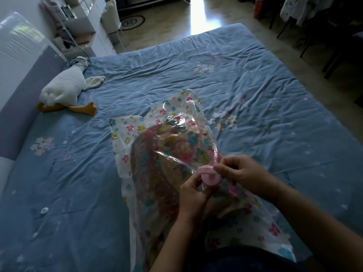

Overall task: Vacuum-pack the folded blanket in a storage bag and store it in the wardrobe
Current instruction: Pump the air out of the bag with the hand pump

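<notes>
Floral folded blanket (161, 173) sits inside the clear flower-print plastic storage bag (125, 134) on the blue bed sheet (255, 85). Left hand (191, 195) and right hand (242, 173) both pinch the round pink valve cap (209, 177), probably twisting it. Looks soft, bulky, light; film slippery, so grip bag edges.

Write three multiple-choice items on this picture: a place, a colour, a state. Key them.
1. The plush goose lies: A) on the floor B) on the bed C) in the bag.
2. The valve on the storage bag is: A) pink B) green C) black.
3. The hands are: A) flat on the bed B) holding the goose C) both pinching the valve.
Key: 1 B, it rests on the bed's blue cover; 2 A, its disc shows pink; 3 C, left hand and right hand curl their fingers on it.
</notes>
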The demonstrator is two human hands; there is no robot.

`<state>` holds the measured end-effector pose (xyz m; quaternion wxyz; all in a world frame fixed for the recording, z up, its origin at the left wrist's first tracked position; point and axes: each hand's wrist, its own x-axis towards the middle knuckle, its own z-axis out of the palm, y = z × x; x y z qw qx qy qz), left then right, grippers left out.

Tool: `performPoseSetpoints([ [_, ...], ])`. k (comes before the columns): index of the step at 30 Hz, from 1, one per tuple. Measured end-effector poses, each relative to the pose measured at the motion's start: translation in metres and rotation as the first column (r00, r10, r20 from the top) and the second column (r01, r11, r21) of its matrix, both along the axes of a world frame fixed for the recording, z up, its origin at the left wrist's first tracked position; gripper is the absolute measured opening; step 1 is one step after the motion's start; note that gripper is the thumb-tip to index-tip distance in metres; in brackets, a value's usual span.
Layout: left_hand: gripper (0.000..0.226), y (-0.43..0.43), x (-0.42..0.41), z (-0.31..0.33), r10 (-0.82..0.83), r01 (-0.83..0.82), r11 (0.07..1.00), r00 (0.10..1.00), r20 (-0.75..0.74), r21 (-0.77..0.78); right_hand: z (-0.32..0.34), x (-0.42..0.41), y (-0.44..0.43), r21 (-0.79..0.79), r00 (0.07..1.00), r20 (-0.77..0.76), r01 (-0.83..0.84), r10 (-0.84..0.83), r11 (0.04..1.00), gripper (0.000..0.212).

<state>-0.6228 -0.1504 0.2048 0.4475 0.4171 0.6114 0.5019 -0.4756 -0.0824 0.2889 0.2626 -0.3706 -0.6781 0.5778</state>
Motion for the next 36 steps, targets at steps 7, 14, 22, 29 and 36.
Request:
performPoseSetpoints([
  [7, 0.045, -0.001, -0.001, 0.002, 0.001, -0.001, 1.0, 0.999, 0.039, -0.006, 0.064, 0.004, -0.001, 0.012, 0.915, -0.392, -0.1, 0.096, 0.995, 0.032],
  [14, 0.038, -0.003, 0.002, 0.002, 0.013, -0.013, 0.999, 1.0, 0.006, 0.031, -0.003, -0.001, -0.004, -0.059, 0.998, 0.028, -0.048, 0.049, 0.997, 0.04],
  [22, 0.045, -0.002, 0.003, 0.003, 0.003, -0.003, 1.0, 0.999, 0.033, 0.004, 0.066, 0.009, -0.003, -0.055, 0.856, -0.508, -0.144, 0.097, 0.988, 0.029],
  [29, 0.034, -0.004, 0.001, 0.003, 0.012, -0.012, 0.999, 1.0, 0.003, 0.05, -0.005, 0.001, -0.007, -0.082, 0.996, 0.057, -0.067, 0.072, 0.994, 0.041],
  [36, 0.047, -0.002, 0.002, 0.004, 0.014, -0.013, 1.0, 0.998, 0.055, -0.01, 0.085, 0.007, -0.007, 0.031, 0.916, -0.383, -0.118, 0.121, 0.993, 0.031],
])
